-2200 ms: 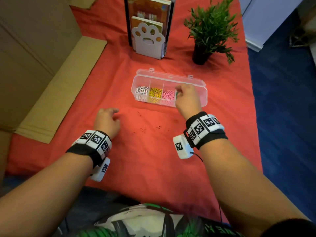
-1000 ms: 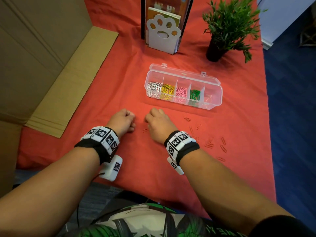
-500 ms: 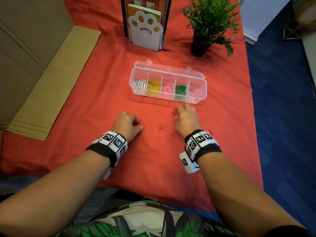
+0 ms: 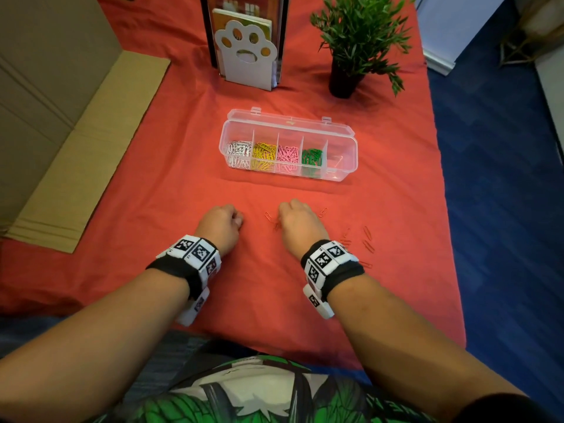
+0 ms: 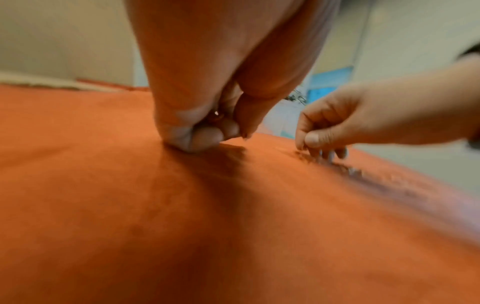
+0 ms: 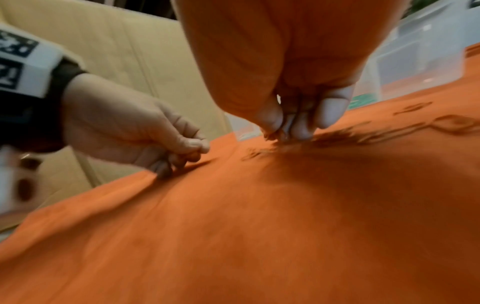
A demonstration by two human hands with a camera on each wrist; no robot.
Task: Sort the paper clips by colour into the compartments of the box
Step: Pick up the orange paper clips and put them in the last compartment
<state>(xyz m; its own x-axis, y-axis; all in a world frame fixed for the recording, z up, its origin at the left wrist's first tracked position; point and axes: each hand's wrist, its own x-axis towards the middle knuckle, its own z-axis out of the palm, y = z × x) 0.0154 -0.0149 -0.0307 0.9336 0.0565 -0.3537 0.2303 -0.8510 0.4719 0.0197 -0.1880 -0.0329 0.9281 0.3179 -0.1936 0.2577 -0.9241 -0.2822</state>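
A clear compartment box [image 4: 351,154] lies open on the red cloth, with white [image 4: 239,150], yellow [image 4: 264,154], pink [image 4: 287,155] and green paper clips [image 4: 312,156] in separate sections. A red clip or two sit in the rightmost section [image 4: 337,160]. My right hand [image 4: 282,215] [image 6: 288,127] pinches at a small cluster of red clips [image 4: 272,221] on the cloth. More red clips [image 4: 367,239] [image 6: 451,123] lie to its right. My left hand [image 4: 235,221] [image 5: 207,131] rests as a fist on the cloth; a small reddish, shiny thing shows inside its curled fingers.
A white paw-shaped bookend [image 4: 245,56] with books and a potted plant [image 4: 351,41] stand behind the box. Flattened cardboard [image 4: 76,148] covers the left side. The table's right edge drops to blue floor [image 4: 503,178].
My right hand has moved left from just under the box onto the small cluster of red clips. The left hand has stayed curled in about the same place.
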